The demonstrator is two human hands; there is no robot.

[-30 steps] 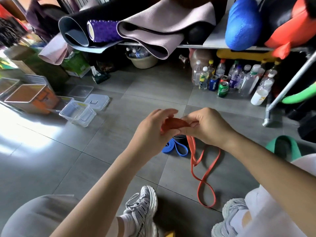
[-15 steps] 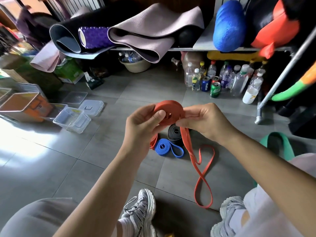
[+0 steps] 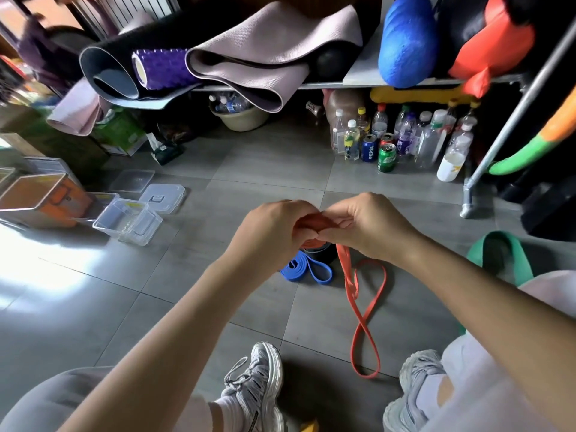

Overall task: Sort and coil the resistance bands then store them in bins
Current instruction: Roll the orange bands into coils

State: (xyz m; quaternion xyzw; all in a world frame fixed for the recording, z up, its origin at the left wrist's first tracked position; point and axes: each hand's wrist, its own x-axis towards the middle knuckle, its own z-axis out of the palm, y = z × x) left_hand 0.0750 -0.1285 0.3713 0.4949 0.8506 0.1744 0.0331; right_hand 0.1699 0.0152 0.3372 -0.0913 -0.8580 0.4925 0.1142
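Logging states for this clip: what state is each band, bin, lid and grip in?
orange band: partly coiled, tail trailing on the floor.
blue band: loosely coiled, on the floor.
black band: coiled, on the floor, partly hidden.
green band: uncoiled, on the floor.
clear bin: open, lid off.
lid: off, flat on the floor.
left grip: holds the orange band.
right grip: pinches the orange band.
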